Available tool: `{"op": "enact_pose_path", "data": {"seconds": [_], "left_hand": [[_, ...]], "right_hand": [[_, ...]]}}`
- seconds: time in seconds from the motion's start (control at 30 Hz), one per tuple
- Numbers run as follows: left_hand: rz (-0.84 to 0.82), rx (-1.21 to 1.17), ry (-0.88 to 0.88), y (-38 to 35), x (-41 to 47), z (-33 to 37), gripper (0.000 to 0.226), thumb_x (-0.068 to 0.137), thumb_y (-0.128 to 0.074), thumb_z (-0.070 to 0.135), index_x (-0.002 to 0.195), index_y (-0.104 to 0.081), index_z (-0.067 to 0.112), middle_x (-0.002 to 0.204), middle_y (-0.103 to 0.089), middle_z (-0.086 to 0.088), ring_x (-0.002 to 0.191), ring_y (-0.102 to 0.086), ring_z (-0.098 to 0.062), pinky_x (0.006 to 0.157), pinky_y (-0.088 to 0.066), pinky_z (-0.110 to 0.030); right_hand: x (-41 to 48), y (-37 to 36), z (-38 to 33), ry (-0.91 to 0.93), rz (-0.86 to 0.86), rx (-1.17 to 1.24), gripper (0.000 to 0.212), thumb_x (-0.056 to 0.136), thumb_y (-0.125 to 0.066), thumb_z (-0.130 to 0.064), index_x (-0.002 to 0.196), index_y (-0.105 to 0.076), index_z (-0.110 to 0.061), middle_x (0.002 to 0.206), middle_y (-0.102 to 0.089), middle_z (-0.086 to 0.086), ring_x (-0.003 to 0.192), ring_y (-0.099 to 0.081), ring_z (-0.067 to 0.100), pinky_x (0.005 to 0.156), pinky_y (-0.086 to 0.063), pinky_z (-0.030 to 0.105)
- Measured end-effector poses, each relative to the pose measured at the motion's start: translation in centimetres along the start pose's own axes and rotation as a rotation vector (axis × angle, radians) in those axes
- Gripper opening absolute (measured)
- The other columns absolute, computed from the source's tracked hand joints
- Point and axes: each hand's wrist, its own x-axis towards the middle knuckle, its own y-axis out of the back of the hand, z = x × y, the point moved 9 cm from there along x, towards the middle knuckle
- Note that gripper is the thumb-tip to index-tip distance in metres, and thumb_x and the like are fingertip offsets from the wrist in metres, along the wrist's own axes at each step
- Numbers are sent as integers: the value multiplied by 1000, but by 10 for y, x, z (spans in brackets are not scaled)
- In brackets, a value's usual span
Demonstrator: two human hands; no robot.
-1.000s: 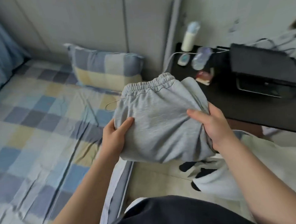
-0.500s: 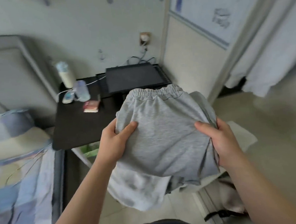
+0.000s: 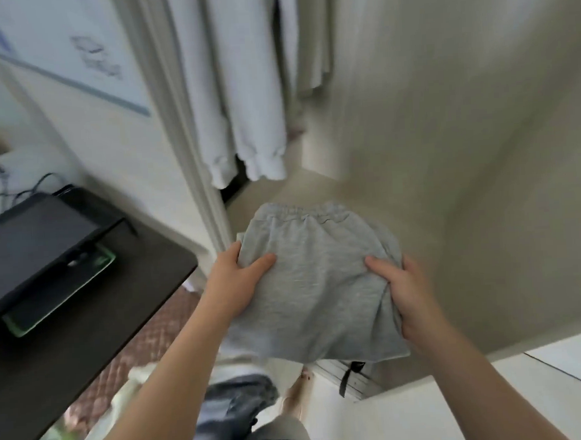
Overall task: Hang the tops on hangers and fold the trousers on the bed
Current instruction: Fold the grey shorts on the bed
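A pale room with a beige floor (image 3: 450, 211) fills the view, much of it blurred. At the far left, cables hang against the wall above a dark desk (image 3: 96, 334), which carries a black flat device (image 3: 31, 243) resting on a green-edged object (image 3: 64, 295). A white poster (image 3: 71, 46) is on the wall above. Further right, pale garments (image 3: 242, 104) hang down with their cuffs near the floor. Below them, the folded grey trousers (image 3: 319, 285) are held in the air, waistband away from the person, just right of the desk's corner. The left hand (image 3: 235, 283) grips their left edge, thumb pressed on top and fingers hidden beneath the cloth. The right hand (image 3: 407, 297) clamps the right edge, thumb on top and fingers wrapped around the bunched fabric. Under the trousers, blue denim (image 3: 231, 401) lies on the floor, with a black strap (image 3: 349, 375) to its right.
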Motion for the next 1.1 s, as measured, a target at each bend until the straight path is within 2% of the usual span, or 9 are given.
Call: {"op": "enact_pose_path", "data": {"seconds": [0.1, 0.2, 0.4, 0.53, 0.7, 0.8, 0.97, 1.03, 1.1], "left_hand": [[-101, 76, -5, -46, 56, 0, 21, 88, -75, 38, 106, -65, 34, 94, -69, 18, 82, -64, 2, 66, -46, -16], [-180, 106, 33, -86, 109, -6, 33, 84, -79, 40, 111, -69, 25, 101, -74, 6, 93, -70, -16, 86, -56, -37], [-302, 153, 82, -154, 208, -21, 37, 84, -78, 37, 115, -70, 18, 107, -74, 1, 99, -70, -22, 92, -56, -42], [-459, 175, 70, -214, 263, -34, 33, 92, -73, 28, 124, -66, 23, 107, -71, 4, 97, -68, -15, 82, -53, -28], [-595, 256, 1, -295, 322, -50, 44, 93, -71, 27, 135, -61, 18, 121, -66, 4, 108, -64, -18, 87, -48, -31], [-631, 271, -50, -342, 350, -51, 48, 92, -71, 33, 137, -60, 20, 121, -67, 5, 109, -64, -18, 87, -47, -29], [-623, 297, -83, -409, 396, -50, 63, 82, -68, 47, 140, -55, 25, 124, -69, 0, 112, -65, -23, 97, -52, -43], [-575, 412, -100, -429, 410, -62, 64, 85, -70, 39, 143, -49, 22, 131, -62, -10, 119, -60, -32, 98, -48, -43], [-493, 669, -146, -438, 414, -75, 69, 88, -69, 40, 149, -40, 25, 143, -48, -15, 130, -47, -40, 104, -41, -48]], "right_hand": [[39, 23, 9, -4, 112, 32, 25, 83, -76, -14, 108, -71, -15, 101, -77, 7, 93, -75, 29, 90, -58, 50], [80, 43, 16, 0, 252, 35, 20, 81, -77, -16, 100, -73, -18, 95, -78, 3, 90, -75, 26, 88, -59, 47], [161, 67, 26, -26, 447, -3, 13, 88, -70, -10, 89, -73, -22, 86, -77, -8, 80, -73, 10, 66, -55, 23], [207, 95, 38, -86, 534, 7, 20, 91, -64, -4, 98, -74, -20, 94, -78, -1, 88, -75, 21, 71, -59, 30], [260, 144, 51, -126, 611, -9, 23, 97, -61, -10, 97, -72, -29, 101, -77, -4, 93, -73, 20, 84, -59, 39], [291, 176, 50, -104, 685, -128, 17, 98, -61, -13, 103, -70, -27, 100, -73, -6, 91, -70, 15, 78, -59, 32], [349, 232, 51, -127, 773, -312, 13, 94, -61, -25, 105, -68, -27, 106, -72, 1, 100, -68, 27, 90, -56, 42], [364, 253, 60, -221, 818, -506, 30, 93, -61, -24, 121, -61, -16, 120, -65, 11, 111, -62, 31, 90, -48, 33], [370, 262, 66, -311, 862, -815, 45, 91, -62, -23, 131, -49, -8, 133, -51, 19, 122, -51, 38, 95, -42, 38]]}}
